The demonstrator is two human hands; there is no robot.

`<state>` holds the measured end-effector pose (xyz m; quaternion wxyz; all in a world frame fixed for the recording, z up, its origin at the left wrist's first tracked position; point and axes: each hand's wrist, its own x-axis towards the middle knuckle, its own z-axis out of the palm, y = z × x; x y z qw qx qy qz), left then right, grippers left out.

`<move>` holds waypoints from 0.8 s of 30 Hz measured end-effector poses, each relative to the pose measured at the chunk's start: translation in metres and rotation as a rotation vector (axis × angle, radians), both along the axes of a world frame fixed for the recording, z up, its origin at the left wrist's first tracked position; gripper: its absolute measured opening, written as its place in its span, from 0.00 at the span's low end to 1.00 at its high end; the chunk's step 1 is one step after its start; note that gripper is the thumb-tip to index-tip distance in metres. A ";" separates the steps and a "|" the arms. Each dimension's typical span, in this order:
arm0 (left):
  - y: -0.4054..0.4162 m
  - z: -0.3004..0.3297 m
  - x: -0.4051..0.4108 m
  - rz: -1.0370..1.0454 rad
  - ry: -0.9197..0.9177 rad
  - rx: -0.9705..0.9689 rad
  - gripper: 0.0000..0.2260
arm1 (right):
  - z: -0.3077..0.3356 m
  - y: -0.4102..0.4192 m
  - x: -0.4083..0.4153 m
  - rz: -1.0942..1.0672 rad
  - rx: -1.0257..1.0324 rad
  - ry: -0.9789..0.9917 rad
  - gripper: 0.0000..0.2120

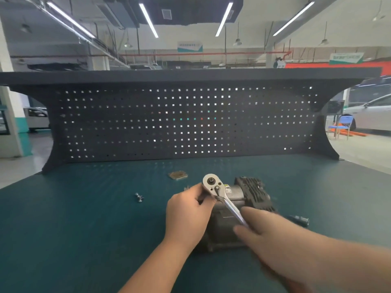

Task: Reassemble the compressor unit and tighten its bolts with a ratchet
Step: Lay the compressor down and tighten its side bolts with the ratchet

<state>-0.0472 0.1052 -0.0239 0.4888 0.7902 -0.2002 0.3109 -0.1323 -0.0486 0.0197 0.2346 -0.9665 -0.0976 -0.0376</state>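
Observation:
The grey metal compressor unit [243,197] lies on the green bench top [84,208], its dark finned head at the right. A chrome ratchet [213,185] stands over the unit's left end, round head up and handle slanting down to the right. My left hand [186,214] pinches the ratchet just under its head. My right hand [268,229], blurred, lies over the lower end of the handle, and its fingers hide how they close.
Loose bolts [139,197] lie on the bench left of the unit. A small flat plate [178,175] sits behind it, and a dark socket-like part [300,219] lies to the right. A black pegboard [186,123] closes the back of the bench.

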 end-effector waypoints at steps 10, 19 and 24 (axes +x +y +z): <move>-0.003 0.002 -0.001 0.032 0.021 -0.055 0.05 | 0.025 -0.028 0.024 -0.149 -0.478 -0.300 0.18; 0.001 0.005 -0.001 0.063 0.055 0.033 0.10 | 0.020 -0.022 0.003 0.060 0.126 0.128 0.11; -0.001 0.010 -0.004 0.016 0.066 0.044 0.10 | 0.048 -0.053 0.037 -0.134 -0.271 -0.292 0.09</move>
